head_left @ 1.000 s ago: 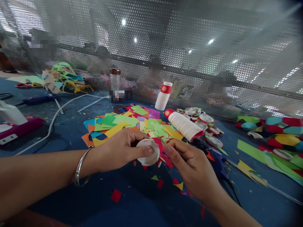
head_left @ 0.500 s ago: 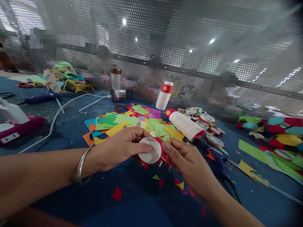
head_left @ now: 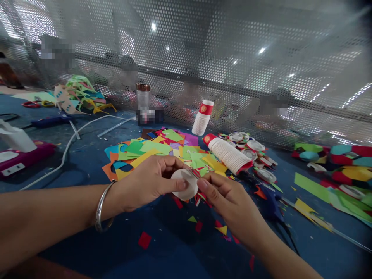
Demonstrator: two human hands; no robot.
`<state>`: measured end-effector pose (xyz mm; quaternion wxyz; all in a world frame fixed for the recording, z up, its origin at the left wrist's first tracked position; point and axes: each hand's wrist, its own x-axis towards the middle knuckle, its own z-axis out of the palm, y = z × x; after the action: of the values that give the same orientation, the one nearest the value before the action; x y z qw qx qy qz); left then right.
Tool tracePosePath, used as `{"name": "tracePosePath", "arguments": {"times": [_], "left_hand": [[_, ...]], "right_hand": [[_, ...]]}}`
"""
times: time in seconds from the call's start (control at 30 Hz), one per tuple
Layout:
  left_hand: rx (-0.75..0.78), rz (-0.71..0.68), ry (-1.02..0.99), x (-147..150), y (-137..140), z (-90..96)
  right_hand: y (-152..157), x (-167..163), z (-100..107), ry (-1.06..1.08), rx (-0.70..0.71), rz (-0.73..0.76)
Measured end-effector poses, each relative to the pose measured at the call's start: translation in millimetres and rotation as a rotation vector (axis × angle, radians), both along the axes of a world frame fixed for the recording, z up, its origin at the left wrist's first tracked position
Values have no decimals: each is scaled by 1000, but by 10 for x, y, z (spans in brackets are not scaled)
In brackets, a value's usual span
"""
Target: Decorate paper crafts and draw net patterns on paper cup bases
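Note:
A white round disc, which looks like paper, is pinched in my left hand. The left thumb lies flat on its face, while the left fingers are mostly hidden behind it. My right hand is closed at the disc's right edge, thumb and forefinger pressed together. A thin dark, pointed sliver shows by these fingertips, too fine to name. Behind both hands spreads a pile of coloured paper pieces. Small paper scraps lie below and around the hands on the blue table.
Stacked paper cups lie on their side; another stack stands behind. White ring-like pieces are heaped at the right, near a blue glue gun. A purple power strip and white cable occupy the left. Mesh rises behind.
The right fingertips have come in to the disc's right edge, and the disc has tilted slightly. My left hand keeps its pinch. The view has shifted a little.

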<state>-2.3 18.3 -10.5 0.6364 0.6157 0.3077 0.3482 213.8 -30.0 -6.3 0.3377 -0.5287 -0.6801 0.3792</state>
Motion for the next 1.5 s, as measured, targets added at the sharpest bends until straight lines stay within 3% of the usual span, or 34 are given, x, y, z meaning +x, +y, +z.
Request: {"name": "tracePosePath", "arguments": {"times": [0.33, 0.57, 0.97, 1.5], "left_hand": [[94, -60, -1, -17, -24, 16], [102, -83, -15, 4, -38, -7], [65, -110, 4, -11, -53, -1], [56, -122, 164, -58, 9, 86]], "right_hand": [[-53, 4, 36, -157, 150, 31], [-100, -12, 35, -242, 335, 20], [-130, -20, 31, -247, 408, 28], [-83, -31, 30, -306, 361, 0]]}}
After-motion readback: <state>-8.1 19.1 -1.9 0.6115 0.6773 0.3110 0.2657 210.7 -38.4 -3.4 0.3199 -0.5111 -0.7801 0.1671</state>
